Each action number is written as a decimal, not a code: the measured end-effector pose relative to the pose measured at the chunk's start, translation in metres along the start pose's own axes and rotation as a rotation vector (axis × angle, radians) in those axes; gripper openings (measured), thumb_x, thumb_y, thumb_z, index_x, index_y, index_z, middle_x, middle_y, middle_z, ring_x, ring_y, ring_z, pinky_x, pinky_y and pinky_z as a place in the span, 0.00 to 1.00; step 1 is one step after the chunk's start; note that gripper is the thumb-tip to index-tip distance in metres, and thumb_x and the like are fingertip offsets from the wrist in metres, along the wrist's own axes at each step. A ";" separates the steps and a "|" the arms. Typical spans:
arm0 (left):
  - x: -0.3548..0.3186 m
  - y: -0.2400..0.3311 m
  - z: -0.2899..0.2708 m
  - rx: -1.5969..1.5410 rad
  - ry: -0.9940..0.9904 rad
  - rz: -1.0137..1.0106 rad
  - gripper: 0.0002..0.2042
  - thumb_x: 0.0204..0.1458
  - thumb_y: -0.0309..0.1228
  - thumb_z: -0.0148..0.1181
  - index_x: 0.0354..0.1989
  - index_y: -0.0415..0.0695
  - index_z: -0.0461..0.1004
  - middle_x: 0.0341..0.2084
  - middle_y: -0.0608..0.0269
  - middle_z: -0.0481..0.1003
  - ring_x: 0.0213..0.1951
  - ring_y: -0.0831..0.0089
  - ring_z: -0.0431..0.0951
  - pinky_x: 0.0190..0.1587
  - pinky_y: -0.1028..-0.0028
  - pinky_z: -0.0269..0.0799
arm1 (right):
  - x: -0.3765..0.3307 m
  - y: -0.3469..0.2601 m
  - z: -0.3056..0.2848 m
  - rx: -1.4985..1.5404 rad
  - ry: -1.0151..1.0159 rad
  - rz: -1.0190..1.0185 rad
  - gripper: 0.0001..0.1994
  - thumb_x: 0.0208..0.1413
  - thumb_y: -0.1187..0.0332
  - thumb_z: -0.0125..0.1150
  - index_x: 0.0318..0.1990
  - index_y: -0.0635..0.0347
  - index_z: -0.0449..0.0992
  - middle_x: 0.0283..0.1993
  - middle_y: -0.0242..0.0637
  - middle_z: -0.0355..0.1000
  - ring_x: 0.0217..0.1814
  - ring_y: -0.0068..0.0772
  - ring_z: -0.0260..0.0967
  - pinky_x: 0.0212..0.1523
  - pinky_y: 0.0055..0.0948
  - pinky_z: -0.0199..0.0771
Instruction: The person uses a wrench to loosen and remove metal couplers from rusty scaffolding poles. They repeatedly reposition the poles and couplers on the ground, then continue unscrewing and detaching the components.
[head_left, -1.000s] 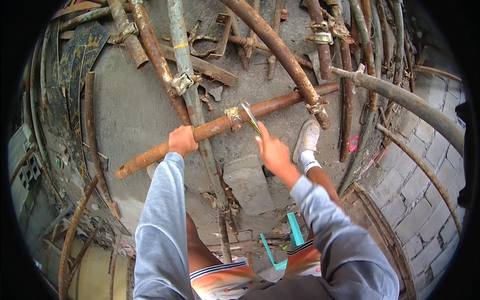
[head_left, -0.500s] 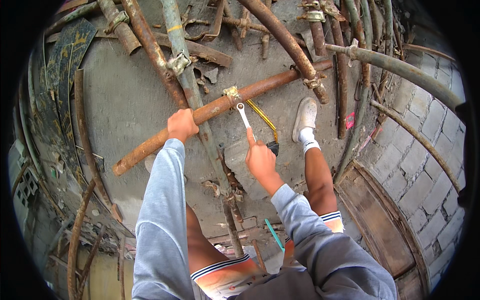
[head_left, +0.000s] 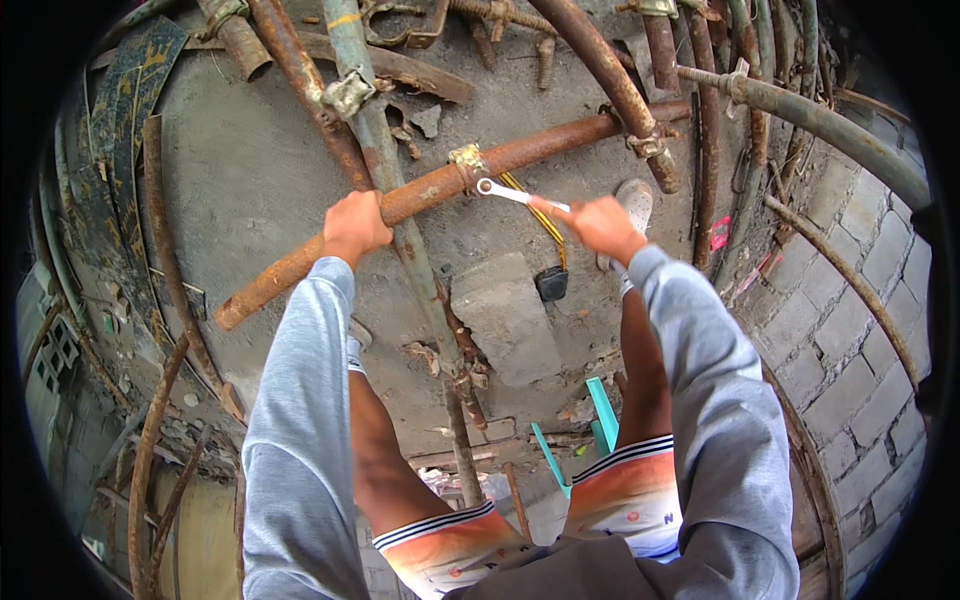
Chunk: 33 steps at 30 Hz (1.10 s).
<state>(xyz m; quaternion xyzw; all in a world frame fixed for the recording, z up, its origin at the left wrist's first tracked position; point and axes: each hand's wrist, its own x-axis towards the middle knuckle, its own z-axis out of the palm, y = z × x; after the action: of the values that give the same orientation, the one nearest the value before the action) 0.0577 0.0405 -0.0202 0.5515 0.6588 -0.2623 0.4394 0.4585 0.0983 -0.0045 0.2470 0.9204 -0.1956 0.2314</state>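
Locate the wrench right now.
Head view, just right of centre: the wrench is in the right hand, its ring end at the lower edge of the clamp on the rusty pipe that the left hand grips.

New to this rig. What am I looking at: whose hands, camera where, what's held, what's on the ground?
No robot here: these are a person's own bare hands, in grey sleeves. The picture comes from a wide fisheye camera worn on the head, looking down, so straight edges bend near the rim.

The left hand is closed around a rusty brown round metal pipe. The right hand holds a shiny silver ring-ended wrench, its ring at a corroded, pale-yellowish metal clamp on that pipe.

On the rough grey ground lie a flat grey concrete block and a small black tape-measure case with its yellow strip out.
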 end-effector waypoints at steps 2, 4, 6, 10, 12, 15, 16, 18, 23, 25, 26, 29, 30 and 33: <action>0.000 0.001 -0.005 -0.002 -0.001 -0.001 0.21 0.43 0.36 0.71 0.48 0.47 0.81 0.42 0.51 0.83 0.47 0.53 0.84 0.52 0.58 0.79 | 0.026 0.045 -0.008 0.001 0.090 -0.032 0.31 0.57 0.69 0.57 0.70 0.34 0.67 0.26 0.36 0.75 0.20 0.37 0.74 0.19 0.40 0.72; -0.002 0.003 -0.003 0.014 0.010 -0.017 0.21 0.42 0.36 0.71 0.47 0.47 0.82 0.42 0.50 0.83 0.46 0.53 0.84 0.51 0.58 0.79 | 0.053 0.071 -0.014 -0.021 0.078 -0.094 0.15 0.61 0.66 0.52 0.54 0.41 0.75 0.27 0.36 0.77 0.26 0.42 0.80 0.23 0.41 0.76; -0.004 0.004 -0.001 0.018 0.033 -0.041 0.20 0.42 0.37 0.71 0.46 0.47 0.81 0.42 0.50 0.83 0.46 0.53 0.84 0.50 0.58 0.80 | 0.071 0.082 -0.008 -0.015 0.095 -0.142 0.12 0.61 0.65 0.52 0.51 0.43 0.75 0.27 0.37 0.78 0.28 0.44 0.80 0.24 0.43 0.76; 0.000 -0.003 0.005 0.023 -0.017 -0.059 0.20 0.42 0.38 0.71 0.45 0.47 0.81 0.40 0.51 0.83 0.44 0.51 0.84 0.49 0.57 0.80 | 0.101 0.094 -0.012 0.015 0.194 -0.185 0.12 0.59 0.66 0.55 0.50 0.45 0.73 0.28 0.35 0.77 0.29 0.44 0.80 0.25 0.43 0.77; -0.004 -0.003 0.003 0.020 0.003 -0.062 0.19 0.41 0.37 0.71 0.45 0.47 0.81 0.39 0.50 0.83 0.44 0.52 0.84 0.49 0.57 0.80 | 0.120 0.105 -0.019 -0.010 0.162 -0.222 0.13 0.58 0.67 0.57 0.50 0.45 0.72 0.30 0.34 0.76 0.30 0.43 0.79 0.25 0.42 0.77; 0.001 -0.002 0.006 0.021 0.042 -0.057 0.18 0.42 0.35 0.70 0.44 0.46 0.82 0.39 0.49 0.83 0.44 0.52 0.84 0.49 0.57 0.80 | 0.161 0.108 -0.015 -0.072 0.218 -0.278 0.12 0.58 0.67 0.57 0.50 0.45 0.72 0.31 0.34 0.76 0.32 0.41 0.80 0.27 0.42 0.77; 0.002 -0.003 0.009 0.027 0.050 -0.051 0.18 0.42 0.35 0.70 0.43 0.46 0.82 0.39 0.49 0.83 0.44 0.52 0.84 0.48 0.57 0.80 | 0.176 0.113 -0.013 -0.100 0.302 -0.276 0.11 0.58 0.67 0.57 0.49 0.45 0.72 0.31 0.33 0.76 0.33 0.40 0.79 0.28 0.41 0.78; 0.001 -0.002 0.005 0.015 0.000 -0.042 0.17 0.41 0.34 0.69 0.42 0.47 0.82 0.39 0.49 0.83 0.44 0.52 0.84 0.48 0.57 0.81 | 0.203 0.115 -0.018 -0.145 0.330 -0.347 0.11 0.58 0.67 0.57 0.48 0.46 0.73 0.31 0.32 0.76 0.35 0.39 0.79 0.29 0.40 0.78; 0.000 -0.002 0.002 -0.022 0.017 -0.022 0.18 0.40 0.33 0.70 0.43 0.45 0.83 0.42 0.50 0.83 0.45 0.53 0.85 0.49 0.60 0.81 | 0.208 0.099 -0.029 -0.122 0.237 -0.298 0.11 0.56 0.70 0.57 0.46 0.46 0.77 0.33 0.31 0.76 0.40 0.37 0.78 0.33 0.38 0.83; 0.004 0.001 0.008 -0.052 0.024 -0.021 0.18 0.40 0.33 0.70 0.43 0.45 0.83 0.42 0.50 0.83 0.45 0.53 0.84 0.51 0.60 0.80 | 0.201 0.095 -0.031 -0.148 0.244 -0.270 0.13 0.55 0.69 0.58 0.48 0.45 0.77 0.34 0.30 0.76 0.42 0.36 0.78 0.34 0.36 0.82; 0.002 -0.001 0.011 -0.063 0.029 -0.022 0.18 0.40 0.33 0.70 0.43 0.45 0.83 0.42 0.50 0.83 0.46 0.53 0.84 0.51 0.59 0.80 | 0.196 0.095 -0.034 -0.182 0.217 -0.269 0.13 0.55 0.69 0.59 0.48 0.45 0.76 0.35 0.29 0.76 0.44 0.36 0.78 0.35 0.36 0.82; 0.000 -0.004 0.005 -0.087 0.002 -0.006 0.17 0.41 0.33 0.69 0.42 0.44 0.83 0.42 0.49 0.83 0.46 0.52 0.84 0.51 0.59 0.80 | 0.199 0.091 -0.041 -0.159 0.316 -0.320 0.14 0.52 0.71 0.59 0.48 0.47 0.75 0.31 0.31 0.73 0.39 0.39 0.77 0.32 0.38 0.80; 0.002 -0.007 0.007 -0.104 0.018 0.016 0.17 0.40 0.31 0.68 0.42 0.43 0.83 0.42 0.48 0.83 0.45 0.52 0.84 0.50 0.59 0.80 | 0.207 0.096 -0.045 -0.178 0.293 -0.336 0.14 0.52 0.70 0.60 0.48 0.47 0.75 0.31 0.31 0.74 0.39 0.39 0.77 0.32 0.39 0.80; 0.009 -0.009 0.011 -0.098 0.067 0.039 0.20 0.37 0.33 0.70 0.43 0.45 0.82 0.39 0.48 0.83 0.45 0.50 0.83 0.50 0.56 0.80 | 0.225 0.104 -0.049 -0.202 0.282 -0.425 0.15 0.52 0.70 0.61 0.49 0.45 0.74 0.31 0.32 0.74 0.36 0.41 0.79 0.30 0.40 0.80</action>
<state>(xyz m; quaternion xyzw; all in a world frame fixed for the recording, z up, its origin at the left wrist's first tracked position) 0.0522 0.0333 -0.0344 0.5507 0.6742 -0.2025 0.4486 0.3257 0.2867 -0.1081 0.0487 0.9896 -0.1108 0.0782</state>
